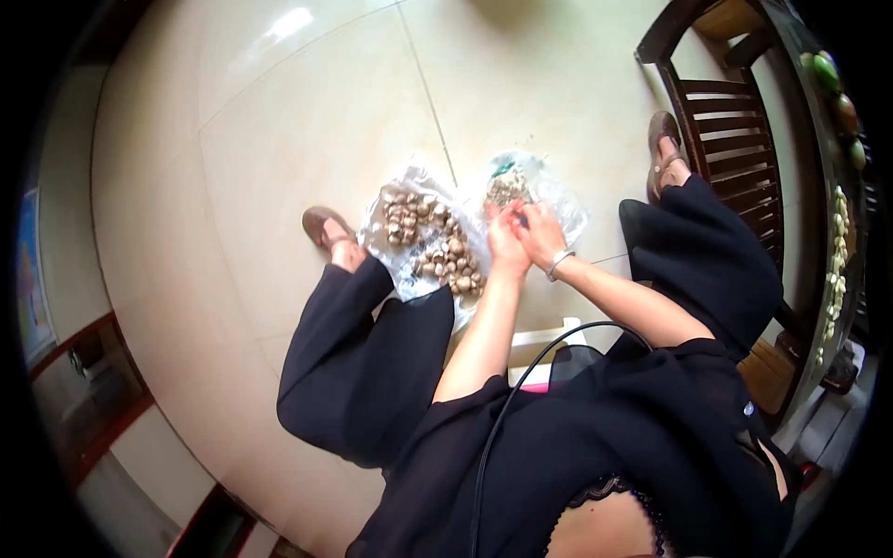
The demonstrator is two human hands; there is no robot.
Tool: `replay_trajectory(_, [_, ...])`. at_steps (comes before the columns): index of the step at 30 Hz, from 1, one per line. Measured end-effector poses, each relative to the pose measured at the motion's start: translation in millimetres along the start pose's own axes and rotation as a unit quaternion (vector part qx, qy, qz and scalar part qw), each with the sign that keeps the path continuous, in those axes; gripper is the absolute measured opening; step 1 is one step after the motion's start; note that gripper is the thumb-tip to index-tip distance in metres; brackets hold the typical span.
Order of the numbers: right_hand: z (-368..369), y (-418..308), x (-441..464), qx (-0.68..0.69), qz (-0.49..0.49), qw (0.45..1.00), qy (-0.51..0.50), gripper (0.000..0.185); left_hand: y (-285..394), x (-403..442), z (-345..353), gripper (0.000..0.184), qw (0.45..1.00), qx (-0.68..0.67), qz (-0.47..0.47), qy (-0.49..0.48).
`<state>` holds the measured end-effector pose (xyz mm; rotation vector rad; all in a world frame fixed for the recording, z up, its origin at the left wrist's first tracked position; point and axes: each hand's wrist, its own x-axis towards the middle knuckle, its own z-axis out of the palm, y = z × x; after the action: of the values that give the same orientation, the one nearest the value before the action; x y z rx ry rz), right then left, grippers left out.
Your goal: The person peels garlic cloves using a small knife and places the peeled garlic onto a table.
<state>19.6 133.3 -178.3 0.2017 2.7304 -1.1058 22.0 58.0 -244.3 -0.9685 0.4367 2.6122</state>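
Observation:
My left hand (506,234) and my right hand (542,234) are close together, fingers curled inward and nearly touching, over the near edge of a clear plastic bag (565,206). Something small and dark shows between the fingertips; I cannot make out what it is. Pale scraps (510,189) and a green patch lie on that bag, just beyond my hands. To the left, a white plastic bag (386,260) is spread on the floor with many small brown, round mushroom-like pieces (403,219) on it, in two loose groups.
A dark wooden slatted chair (739,144) stands at the right, beside a table edge with green and reddish fruit (845,112) and a row of pale pieces (837,270). A white container (528,344) sits between my legs, near a black cable (498,423). Tiled floor (279,158) surrounds the bags.

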Motion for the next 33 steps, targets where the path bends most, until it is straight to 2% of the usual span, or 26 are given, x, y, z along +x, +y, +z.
replay_trajectory(2, [15, 39, 6, -0.012, -0.014, 0.999, 0.028, 0.020, 7, -24, 34, 0.060, 0.997, -0.075, -0.002, 0.037])
replay_trajectory(3, [9, 44, 9, -0.034, 0.042, 0.999, 0.006, 0.021, 6, -31, 35, 0.059, 0.998, -0.054, -0.023, 0.035])
replay_trajectory(4, [5, 55, 12, -0.034, 0.090, 0.995, -0.025, 0.022, 7, -37, 40, 0.054, 0.998, -0.017, -0.033, 0.044])
replay_trajectory(5, [3, 68, 14, -0.052, 0.071, 0.995, -0.037, 0.023, 0, -31, 23, 0.051, 0.992, 0.113, 0.029, 0.040])
replay_trajectory(6, [-12, 59, 14, -0.066, 0.092, 0.990, -0.081, 0.022, -4, -26, 4, 0.048, 0.966, 0.242, 0.089, 0.036])
replay_trajectory(7, [-24, 48, 13, -0.062, 0.065, 0.991, -0.097, 0.021, 1, -30, 1, 0.048, 0.965, 0.242, 0.094, 0.041])
replay_trajectory(9, [-38, 40, 15, -0.080, 0.012, 0.989, -0.121, 0.019, 12, -38, 0, 0.037, 0.898, 0.404, 0.057, 0.168])
replay_trajectory(12, [-61, 27, 9, -0.084, -0.041, 0.985, -0.148, 0.034, 18, -45, -8, 0.037, 0.789, 0.599, 0.086, 0.111])
replay_trajectory(13, [-71, 21, 7, -0.068, -0.049, 0.983, -0.162, 0.035, 13, -39, -25, 0.024, 0.662, 0.701, 0.244, 0.108])
replay_trajectory(14, [-83, 13, 5, -0.053, -0.058, 0.981, -0.175, 0.035, 12, -33, -42, 0.024, 0.662, 0.700, 0.244, 0.112])
replay_trajectory(16, [-112, 2, 5, -0.100, -0.060, 0.965, -0.236, 0.033, 27, -42, -46, 0.020, 0.723, 0.590, 0.303, 0.194])
replay_trajectory(17, [-127, -4, 2, -0.084, -0.064, 0.966, -0.235, 0.030, 38, -30, -78, 0.025, 0.698, 0.626, 0.285, 0.199])
replay_trajectory(18, [-140, -9, -1, -0.069, -0.068, 0.968, -0.233, 0.027, 47, -20, -109, 0.020, 0.745, 0.565, 0.270, 0.230])
replay_trajectory(19, [-150, -10, -2, -0.072, -0.067, 0.969, -0.226, 0.024, 63, -31, -107, 0.018, 0.666, 0.619, 0.269, 0.317])
replay_trajectory(20, [-158, -10, -3, -0.076, -0.065, 0.970, -0.220, 0.023, 69, -25, -142, 0.016, 0.634, 0.622, 0.271, 0.372])
replay_trajectory(22, [-164, -8, 0, -0.076, -0.016, 0.973, -0.215, 0.021, 88, -53, -132, 0.023, 0.604, 0.638, 0.188, 0.440])
replay_trajectory(24, [-159, -8, 7, -0.107, 0.025, 0.961, -0.252, 0.020, 93, -58, -148, 0.032, 0.546, 0.652, 0.130, 0.509])
replay_trajectory(25, [-154, -9, 11, -0.105, 0.028, 0.960, -0.258, 0.020, 95, -58, -154, 0.036, 0.553, 0.637, 0.085, 0.530])
replay_trajectory(26, [-148, -13, 13, -0.114, -0.010, 0.957, -0.265, 0.019, 91, -59, -159, 0.036, 0.549, 0.640, 0.079, 0.532])
replay_trajectory(27, [-144, -15, 15, -0.123, -0.047, 0.954, -0.270, 0.018, 88, -63, -144, 0.037, 0.534, 0.673, 0.112, 0.499])
replay_trajectory(28, [-142, -16, 17, -0.121, -0.043, 0.953, -0.273, 0.018, 86, -63, -131, 0.038, 0.517, 0.704, 0.147, 0.464])
replay_trajectory(30, [-139, -18, 17, -0.143, -0.083, 0.941, -0.294, 0.016, 83, -53, -121, 0.043, 0.476, 0.783, 0.225, 0.332])
replay_trajectory(31, [-138, -20, 16, -0.141, -0.080, 0.941, -0.297, 0.016, 80, -52, -117, 0.046, 0.436, 0.825, 0.257, 0.252])
replay_trajectory(32, [-138, -24, 15, -0.158, -0.099, 0.938, -0.292, 0.016, 79, -53, -113, 0.047, 0.402, 0.861, 0.221, 0.218])
replay_trajectory(33, [-138, -27, 15, -0.175, -0.119, 0.934, -0.288, 0.015, 82, -50, -123, 0.044, 0.413, 0.861, 0.219, 0.201])
